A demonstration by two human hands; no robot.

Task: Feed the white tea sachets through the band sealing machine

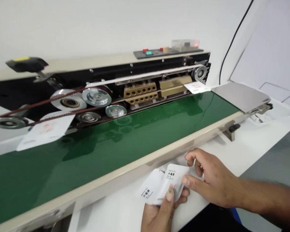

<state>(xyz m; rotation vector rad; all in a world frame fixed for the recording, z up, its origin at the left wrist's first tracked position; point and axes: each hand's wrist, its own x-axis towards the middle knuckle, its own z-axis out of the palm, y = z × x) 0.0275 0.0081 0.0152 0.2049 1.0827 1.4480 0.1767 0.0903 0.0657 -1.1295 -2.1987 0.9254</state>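
My left hand (163,209) grips small white printed sachets (172,180), fanned out, with the thumb across the front one. My right hand (215,180) is just to the right of them, its thumb and fingers apart, the thumb tip close to the front sachet's edge. Whether that thumb touches the sachet I cannot tell. Beyond my hands, a band sealer (125,74) stands over a green conveyor belt (125,138). One white sachet (198,87) is at its right end by the pulley. Another sachet (48,129) sticks out at its left end under the red-brown belt.
A metal plate (241,96) extends from the conveyor's right end. Beneath it, a white tray (277,112) holds small items. A control panel (159,52) with coloured switches sits on top of the machine. A black cable (234,38) runs down the wall.
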